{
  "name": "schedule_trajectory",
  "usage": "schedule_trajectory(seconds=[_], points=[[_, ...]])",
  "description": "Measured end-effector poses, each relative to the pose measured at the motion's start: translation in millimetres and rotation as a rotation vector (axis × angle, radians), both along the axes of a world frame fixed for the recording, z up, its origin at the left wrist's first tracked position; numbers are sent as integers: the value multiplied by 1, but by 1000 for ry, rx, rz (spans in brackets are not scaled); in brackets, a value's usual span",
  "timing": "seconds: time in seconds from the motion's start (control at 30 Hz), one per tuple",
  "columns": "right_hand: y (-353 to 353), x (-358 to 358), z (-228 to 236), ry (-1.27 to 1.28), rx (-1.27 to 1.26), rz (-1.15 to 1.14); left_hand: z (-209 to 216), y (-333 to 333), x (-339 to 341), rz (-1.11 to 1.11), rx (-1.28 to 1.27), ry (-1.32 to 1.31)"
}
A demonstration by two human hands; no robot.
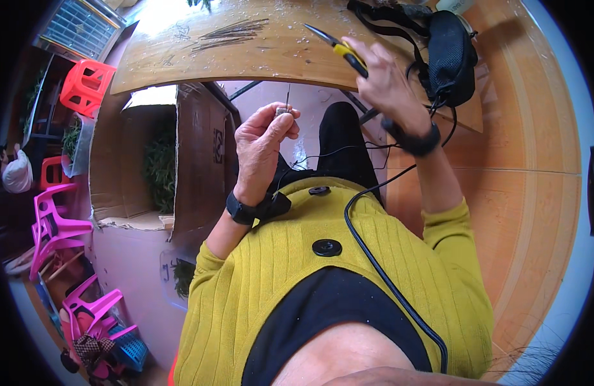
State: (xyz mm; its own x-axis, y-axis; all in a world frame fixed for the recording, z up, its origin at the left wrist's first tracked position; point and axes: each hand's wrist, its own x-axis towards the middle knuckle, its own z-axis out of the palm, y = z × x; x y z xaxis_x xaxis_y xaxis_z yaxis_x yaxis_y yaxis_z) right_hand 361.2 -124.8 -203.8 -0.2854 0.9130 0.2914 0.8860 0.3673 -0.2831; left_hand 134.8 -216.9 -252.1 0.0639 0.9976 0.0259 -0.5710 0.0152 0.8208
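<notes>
My left hand (258, 145) is closed in front of the table edge. Thumb and fingers pinch a thin dark wire (288, 95) that stands upright, with a small greyish piece (283, 111) at its lower end. Higher and to the right, my right hand (388, 80) grips needle-nose pliers (342, 49) with yellow and black handles. Their dark jaws point up and left over the wooden table (297, 64), apart from the wire. On the tabletop lies a loose bundle of thin brown wires or sticks (231, 35).
An open cardboard box (117, 161) holding green sprigs (159, 168) stands at my left. Farther left are pink chairs (55, 222) and a red stool (86, 87). A black bag (449, 58) lies on the table's right end. A black cable (374, 254) runs across my front.
</notes>
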Motion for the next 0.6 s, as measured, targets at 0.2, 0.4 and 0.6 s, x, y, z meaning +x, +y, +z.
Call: schedule_trajectory(seconds=[0.2, 0.4, 0.6], points=[[-87, -1, 6, 318, -245, 235, -2, 3, -2, -34, -6, -38], [-102, 0, 8, 320, -233, 243, -2, 3, 3, -55, -8, -47], [-104, 6, 11, 340, -258, 273, 1, -1, 4, -112, 4, 0]])
